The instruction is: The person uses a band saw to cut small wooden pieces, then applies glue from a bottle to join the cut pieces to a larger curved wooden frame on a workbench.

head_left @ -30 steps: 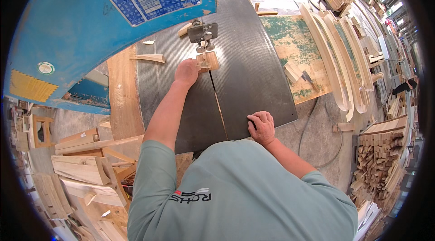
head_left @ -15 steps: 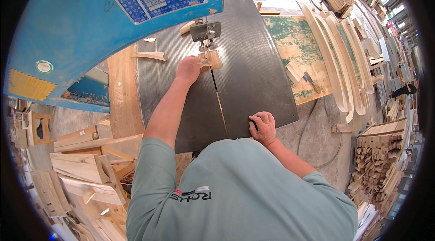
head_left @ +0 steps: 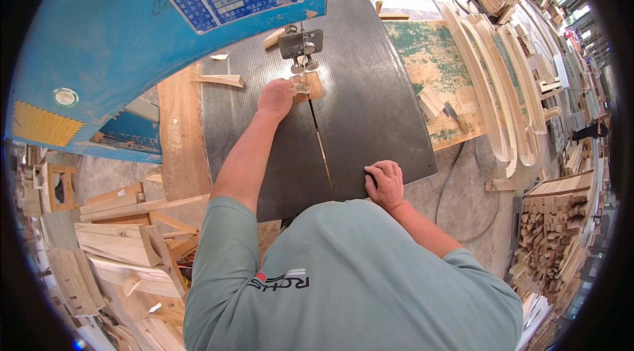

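Observation:
My left hand (head_left: 275,98) is closed on a small wood block (head_left: 314,85), at the blade of a blue bandsaw (head_left: 99,40). The block lies on the dark ribbed saw table (head_left: 370,106), just below the metal blade guide (head_left: 302,46) with its round rollers. A pale piece of the block sticks out between my fingertips and the blade. My right hand (head_left: 384,183) rests on the table near its front edge, fingers curled in, with nothing visible in them. A dark slot runs from the blade toward me.
An offcut strip (head_left: 223,79) and a short wood piece (head_left: 273,38) lie left of the blade. Right of the table, a worn green-topped board (head_left: 429,54) carries a hammer (head_left: 454,118) and long curved wooden parts (head_left: 479,80). Stacked sticks (head_left: 551,232) stand at right, lumber (head_left: 119,243) at left.
Hardly anything differs: the whole view has shifted very slightly. My left hand stays on the block at the blade, and my right hand keeps its place on the table.

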### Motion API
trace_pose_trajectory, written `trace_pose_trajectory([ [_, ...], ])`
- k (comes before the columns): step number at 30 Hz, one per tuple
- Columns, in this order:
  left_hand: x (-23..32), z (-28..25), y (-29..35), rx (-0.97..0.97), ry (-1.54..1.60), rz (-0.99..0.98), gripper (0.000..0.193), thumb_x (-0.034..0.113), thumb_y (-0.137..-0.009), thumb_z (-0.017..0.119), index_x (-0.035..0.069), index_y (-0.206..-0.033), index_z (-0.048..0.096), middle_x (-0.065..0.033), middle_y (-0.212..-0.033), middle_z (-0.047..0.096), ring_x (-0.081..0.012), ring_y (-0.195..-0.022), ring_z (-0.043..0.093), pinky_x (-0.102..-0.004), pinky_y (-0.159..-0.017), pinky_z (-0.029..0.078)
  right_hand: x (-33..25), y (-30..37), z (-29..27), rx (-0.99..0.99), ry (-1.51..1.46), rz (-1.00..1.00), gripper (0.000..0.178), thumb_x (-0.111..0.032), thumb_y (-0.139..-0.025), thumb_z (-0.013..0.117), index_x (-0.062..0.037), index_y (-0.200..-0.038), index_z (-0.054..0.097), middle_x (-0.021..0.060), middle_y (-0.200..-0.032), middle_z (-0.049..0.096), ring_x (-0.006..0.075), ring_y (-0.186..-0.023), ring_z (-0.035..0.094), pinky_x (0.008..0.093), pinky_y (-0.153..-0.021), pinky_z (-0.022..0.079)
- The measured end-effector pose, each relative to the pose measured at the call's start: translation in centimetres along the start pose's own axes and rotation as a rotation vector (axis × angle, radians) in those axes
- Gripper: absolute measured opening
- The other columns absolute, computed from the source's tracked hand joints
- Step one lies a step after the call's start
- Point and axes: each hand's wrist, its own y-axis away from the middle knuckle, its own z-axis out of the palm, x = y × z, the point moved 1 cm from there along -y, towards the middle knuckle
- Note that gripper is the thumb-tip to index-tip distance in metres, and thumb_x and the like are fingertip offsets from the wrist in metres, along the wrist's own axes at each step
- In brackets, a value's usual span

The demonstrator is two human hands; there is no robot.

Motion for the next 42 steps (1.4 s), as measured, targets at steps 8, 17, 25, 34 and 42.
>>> trace_pose_trajectory([
  [8, -0.6, 0.3, -0.5, 0.021, 0.012, 0.024, 0.016, 0.015, -0.089, 0.061, 0.005, -0.098, 0.070, -0.0148, -0.107, 0.068, -0.0361, -0.105, 0.065, -0.0452, -0.090, 0.054, -0.1, 0.1, 0.0, -0.004, -0.001, 0.003, 0.024, -0.010, -0.079, 0.071, -0.0121, -0.102, 0.067, 0.0029, -0.103, 0.060, 0.0269, -0.103, 0.056, 0.0410, -0.089, 0.044],
  [17, -1.3, 0.3, -1.8, 0.022, -0.047, 0.121, 0.011, 0.012, -0.085, 0.064, 0.003, -0.090, 0.070, -0.0160, -0.100, 0.068, -0.0361, -0.101, 0.065, -0.0444, -0.089, 0.053, 0.1, 0.0, -0.3, 0.004, -0.014, 0.002, 0.025, -0.010, -0.078, 0.071, -0.0114, -0.102, 0.067, 0.0039, -0.102, 0.060, 0.0279, -0.101, 0.056, 0.0413, -0.088, 0.045],
  [25, -2.1, -4.8, 6.7, 0.130, -0.069, -0.009, 0.011, 0.013, -0.086, 0.067, 0.003, -0.089, 0.069, -0.0163, -0.095, 0.068, -0.0367, -0.096, 0.064, -0.0459, -0.084, 0.052, 0.7, 0.1, -0.4, -0.016, -0.150, -0.067, 0.027, -0.009, -0.076, 0.073, -0.0111, -0.103, 0.068, 0.0034, -0.102, 0.063, 0.0272, -0.103, 0.058, 0.0409, -0.089, 0.044],
  [34, 5.2, -9.9, 27.8, 0.622, 0.380, -0.463, 0.017, 0.010, -0.084, 0.072, 0.003, -0.099, 0.072, -0.0136, -0.083, 0.065, -0.0292, -0.074, 0.064, -0.0375, -0.070, 0.051, -8.4, -0.5, 2.6, -0.339, -0.804, -0.411, 0.027, 0.002, -0.079, 0.071, -0.0041, -0.105, 0.067, 0.0109, -0.094, 0.065, 0.0313, -0.090, 0.060, 0.0402, -0.077, 0.051],
  [42, 4.7, -7.1, 47.5, 0.930, 1.562, -0.676, 0.017, 0.013, -0.094, 0.071, 0.003, -0.108, 0.070, 0.0000, -0.096, 0.069, -0.0085, -0.082, 0.062, -0.0264, -0.072, 0.051, -23.9, 3.0, 4.3, -0.794, -1.005, -0.383, 0.033, -0.014, -0.093, 0.068, -0.0005, -0.122, 0.059, 0.0112, -0.102, 0.063, 0.0193, -0.087, 0.061, 0.0314, -0.075, 0.051],
])
